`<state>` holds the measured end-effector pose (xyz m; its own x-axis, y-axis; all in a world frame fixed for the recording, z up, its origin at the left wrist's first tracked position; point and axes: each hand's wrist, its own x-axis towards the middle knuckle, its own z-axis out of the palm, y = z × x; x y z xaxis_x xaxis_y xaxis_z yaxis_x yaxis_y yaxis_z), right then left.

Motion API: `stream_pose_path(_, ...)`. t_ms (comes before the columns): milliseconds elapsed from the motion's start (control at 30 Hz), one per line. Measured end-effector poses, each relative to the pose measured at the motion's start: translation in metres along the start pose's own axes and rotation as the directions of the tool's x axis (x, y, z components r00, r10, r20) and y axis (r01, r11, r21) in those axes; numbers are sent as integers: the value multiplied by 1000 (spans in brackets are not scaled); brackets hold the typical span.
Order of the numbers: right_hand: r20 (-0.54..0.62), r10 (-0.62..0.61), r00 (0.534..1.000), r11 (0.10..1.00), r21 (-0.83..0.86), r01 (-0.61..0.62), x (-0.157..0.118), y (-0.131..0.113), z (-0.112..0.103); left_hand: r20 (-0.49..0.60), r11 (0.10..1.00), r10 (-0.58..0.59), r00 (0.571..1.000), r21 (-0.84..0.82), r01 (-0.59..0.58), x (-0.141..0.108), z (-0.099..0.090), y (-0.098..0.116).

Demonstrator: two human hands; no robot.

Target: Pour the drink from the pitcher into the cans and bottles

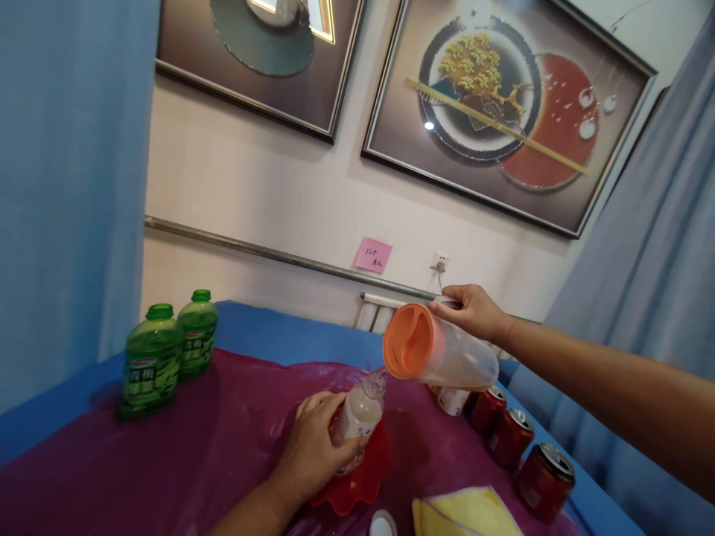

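Observation:
My left hand [313,447] is wrapped round a clear bottle [362,409] with a printed label and an uncapped mouth. The bottle leans slightly over a red scalloped dish [369,484]; whether its base touches the dish is hidden. With my right hand [474,313] I grip the handle of a translucent pitcher [466,361] with an orange lid [409,342]. The pitcher is tipped far over to the left, its spout close to the bottle's mouth, and a thin stream of liquid shows between them. A white cap [383,523] lies near the bottom edge.
Two green bottles [152,365] stand at the left. Along the right are several red cans [544,480] and a white labelled container [452,400]. A folded yellow cloth [466,514] lies in front, on purple sheeting [223,454]. Blue curtains [72,186] hang on both sides.

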<state>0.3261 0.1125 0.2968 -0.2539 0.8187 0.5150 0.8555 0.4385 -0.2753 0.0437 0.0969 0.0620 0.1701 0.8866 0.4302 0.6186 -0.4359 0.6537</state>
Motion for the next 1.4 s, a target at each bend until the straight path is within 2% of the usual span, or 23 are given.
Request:
stream_pose_path(767,-2,12,1000,1000,-7,-12,-1,-3,-1,-33,999,32,999,-16,-33,-1,0,-1)
stream_pose_path(1400,15,7,1000,1000,-5,-7,-2,1,1,-27,1000,7,1000,-22,-7,-1,-1,1)
